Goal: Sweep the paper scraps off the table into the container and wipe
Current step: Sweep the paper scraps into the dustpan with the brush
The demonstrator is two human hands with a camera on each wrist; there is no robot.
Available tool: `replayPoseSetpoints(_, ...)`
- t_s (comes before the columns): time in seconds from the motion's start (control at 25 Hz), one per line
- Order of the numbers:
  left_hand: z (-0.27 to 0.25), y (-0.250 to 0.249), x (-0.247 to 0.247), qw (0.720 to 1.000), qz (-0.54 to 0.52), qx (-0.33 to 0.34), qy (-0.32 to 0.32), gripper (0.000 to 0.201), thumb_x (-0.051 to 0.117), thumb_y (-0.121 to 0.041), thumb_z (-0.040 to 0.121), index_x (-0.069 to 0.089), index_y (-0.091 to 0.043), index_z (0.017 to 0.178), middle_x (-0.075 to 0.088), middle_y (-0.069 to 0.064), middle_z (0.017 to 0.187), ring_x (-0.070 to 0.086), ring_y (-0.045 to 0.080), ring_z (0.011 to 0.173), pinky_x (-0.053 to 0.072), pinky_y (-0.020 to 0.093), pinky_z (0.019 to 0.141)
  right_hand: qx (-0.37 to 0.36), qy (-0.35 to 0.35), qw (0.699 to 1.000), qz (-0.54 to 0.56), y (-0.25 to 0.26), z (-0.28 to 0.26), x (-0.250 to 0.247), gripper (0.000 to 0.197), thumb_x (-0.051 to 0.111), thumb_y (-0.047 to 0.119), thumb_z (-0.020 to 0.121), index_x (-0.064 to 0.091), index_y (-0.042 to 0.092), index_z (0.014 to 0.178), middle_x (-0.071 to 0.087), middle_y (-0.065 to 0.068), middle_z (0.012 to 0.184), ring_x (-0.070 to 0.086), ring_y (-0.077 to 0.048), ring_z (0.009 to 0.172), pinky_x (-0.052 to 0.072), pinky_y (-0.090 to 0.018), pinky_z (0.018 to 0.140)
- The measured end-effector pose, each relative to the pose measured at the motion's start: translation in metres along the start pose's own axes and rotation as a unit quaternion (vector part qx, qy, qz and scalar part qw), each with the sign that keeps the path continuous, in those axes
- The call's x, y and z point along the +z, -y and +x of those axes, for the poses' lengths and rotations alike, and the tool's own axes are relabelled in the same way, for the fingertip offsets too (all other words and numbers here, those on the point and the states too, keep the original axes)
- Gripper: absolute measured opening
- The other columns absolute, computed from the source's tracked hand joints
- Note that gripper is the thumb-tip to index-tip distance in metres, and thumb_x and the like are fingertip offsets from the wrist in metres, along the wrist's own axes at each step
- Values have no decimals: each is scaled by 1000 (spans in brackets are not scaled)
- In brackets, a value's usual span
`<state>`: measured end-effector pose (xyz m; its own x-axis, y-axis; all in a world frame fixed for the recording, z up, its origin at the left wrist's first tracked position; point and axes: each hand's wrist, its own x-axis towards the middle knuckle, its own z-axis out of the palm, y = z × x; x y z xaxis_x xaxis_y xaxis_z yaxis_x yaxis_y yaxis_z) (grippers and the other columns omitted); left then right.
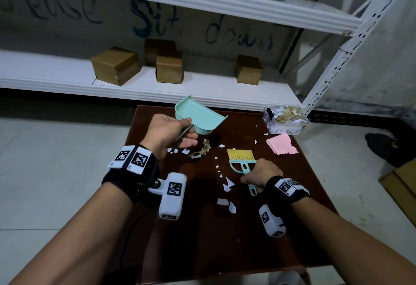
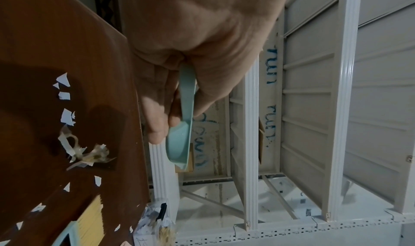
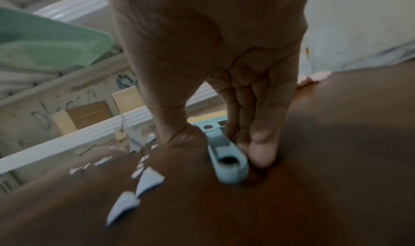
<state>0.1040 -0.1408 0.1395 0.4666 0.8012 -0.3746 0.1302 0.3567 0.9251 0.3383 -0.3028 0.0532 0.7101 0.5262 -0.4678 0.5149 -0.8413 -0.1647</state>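
My left hand [image 1: 177, 136] grips the handle of a mint-green dustpan [image 1: 198, 115], raised above the far left of the dark brown table [image 1: 270, 228]; the pan [image 2: 179, 143] shows edge-on in the left wrist view. My right hand [image 1: 258, 174] holds the handle of a mint brush [image 1: 242, 161] with yellow bristles, lying on the table; its handle end [image 3: 231, 166] pokes out below my fingers [image 3: 260, 143]. White paper scraps [image 1: 227, 185] lie scattered between the hands, with a crumpled beige clump [image 1: 202, 149] under the dustpan. A clear container [image 1: 286, 118] full of scraps stands at the far right corner.
A pink cloth [image 1: 281, 144] lies by the container. A white metal shelf [image 1: 157, 86] with several cardboard boxes [image 1: 117, 66] runs just behind the table. A cardboard box [image 1: 403, 183] sits on the floor to the right.
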Motion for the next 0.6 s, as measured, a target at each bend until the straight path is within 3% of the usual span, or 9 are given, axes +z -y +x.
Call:
replayPoseSetpoints(0.08,1,-1,-5,1000,-3,4,-3,36,68,-23,99,71,12,93,76,27,84,76,30,64,59,25,47,-16,-26,999,14,-5,3,-11,39,85,46,76,67,14,91,75,3,78,73,-14,65,57,-28,61)
replayPoseSetpoints(0.16,2,-3,-10,1000,-10,7,-7,35,68,-23,99,71,12,93,76,27,84,76,30,64,58,24,46,-46,-51,989,128,-12,11,-23,27,84,31,81,73,7,84,77,-2,67,75,-20,61,62,-32,69)
replayPoseSetpoints(0.28,2,-5,-15,1000,-25,10,-8,35,68,-22,98,70,13,94,75,28,85,76,30,64,58,24,46,-149,-189,940,244,-24,25,-40,10,78,11,83,71,6,80,75,-9,64,74,-23,56,62,-35,62)
replayPoseSetpoints(0.44,-2,-7,-15,999,-35,14,-5,34,67,-20,99,69,14,95,75,29,85,75,29,62,61,27,49,-239,-258,885,305,-30,50,-51,8,68,18,97,75,14,96,77,-10,75,77,-22,66,63,-37,63)
replayPoseSetpoints(0.6,-4,-9,-12,999,-37,19,3,35,66,-20,99,70,14,96,75,30,88,75,28,60,59,25,48,-265,-328,872,251,-29,76,-64,26,55,23,105,76,8,106,77,-10,83,76,-23,78,61,-37,74)
